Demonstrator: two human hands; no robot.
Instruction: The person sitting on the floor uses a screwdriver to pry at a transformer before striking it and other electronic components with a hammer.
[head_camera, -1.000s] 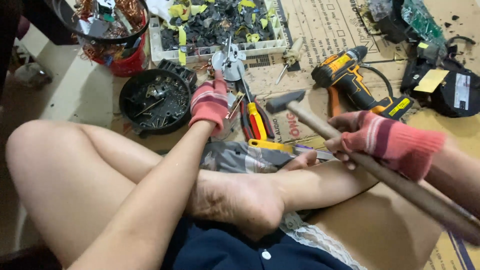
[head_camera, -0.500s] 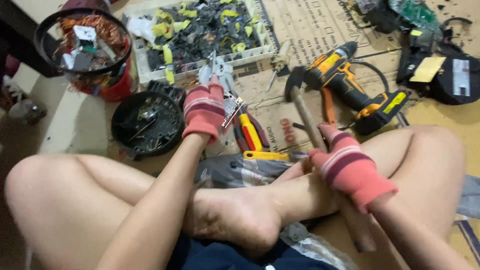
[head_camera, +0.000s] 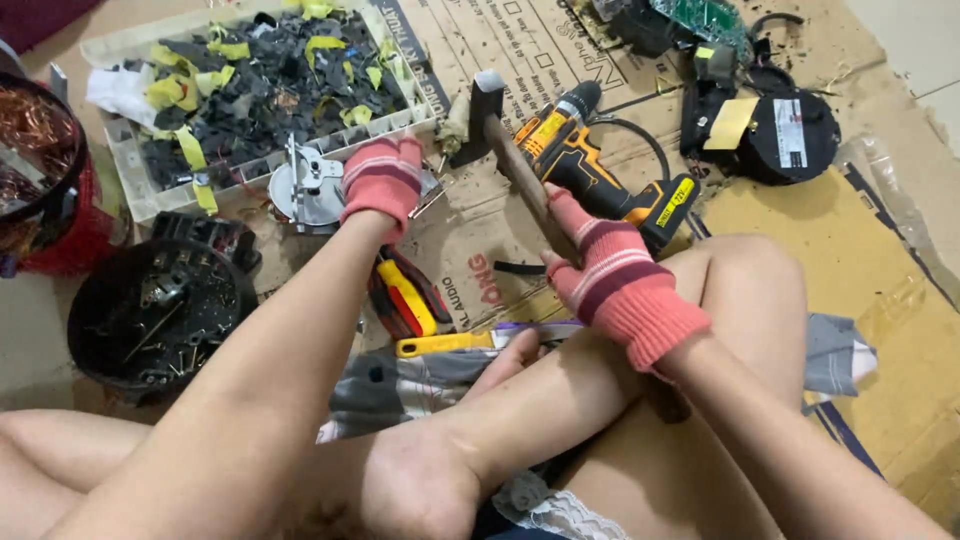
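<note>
Hammer: wooden-handled hammer with a dark metal head (head_camera: 515, 160), handle slanting up and left from the right hand, head raised above the cardboard just left of the drill.
Cardboard: flattened brown cardboard sheet (head_camera: 880, 290) covering the floor under everything.
Tray: white plastic tray of black and yellow scraps (head_camera: 270, 85), top left, just beyond the left hand.
Bowl: round black bowl of screws and small metal bits (head_camera: 155, 315), lower left, beside the left forearm.
Drill: yellow-and-black cordless drill (head_camera: 600, 180) lying right of the hammer handle.
Metal part: round silver metal disc part (head_camera: 310, 190) on the cardboard, under the left hand.
Right hand: red fingerless-gloved right hand (head_camera: 610, 275), fingers wrapped tight around the handle's lower end.
Left hand: red-gloved left hand (head_camera: 383, 185), fingers curled down, pressing on the disc's right edge.
Pliers: red-and-yellow handled pliers (head_camera: 405, 300) beneath the left wrist.
</note>
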